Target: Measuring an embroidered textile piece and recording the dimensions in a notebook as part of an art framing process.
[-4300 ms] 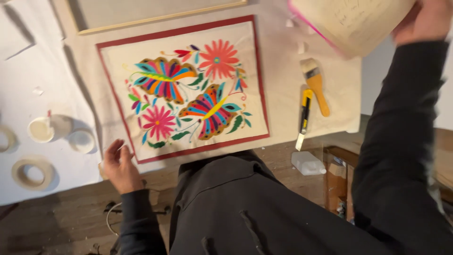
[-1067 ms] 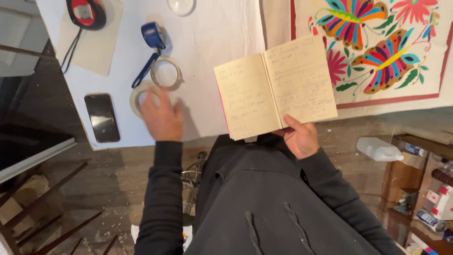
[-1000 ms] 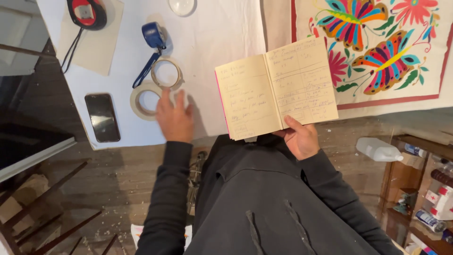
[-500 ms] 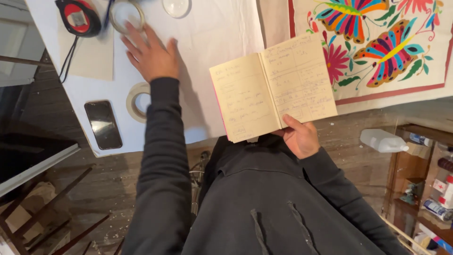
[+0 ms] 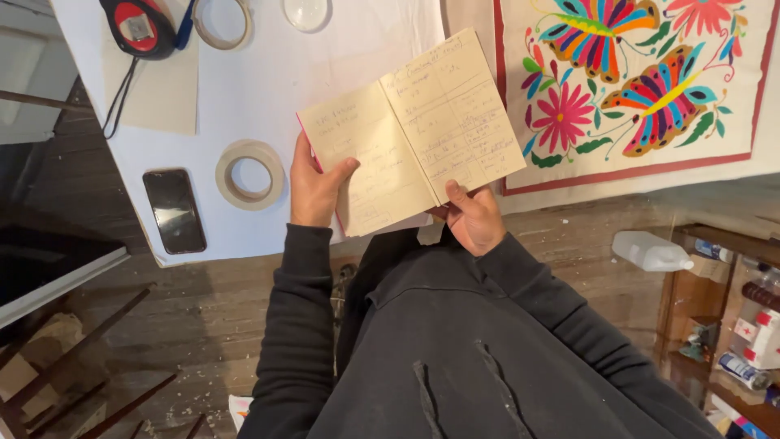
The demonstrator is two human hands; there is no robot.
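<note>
Open cream-paged notebook (image 5: 414,130), handwritten, tilted, held above table edge

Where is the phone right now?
The phone lies face up near the table's front left edge, just left of a tape roll and the left hand holding the notebook.

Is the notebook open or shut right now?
Open: the notebook shows two written pages, the left hand and right hand gripping its lower edges.

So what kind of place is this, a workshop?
Probably a craft or framing workshop: a colourful embroidered butterfly cloth lies on the white-covered table, near a beige masking tape roll and a red-and-black tape measure.
</note>
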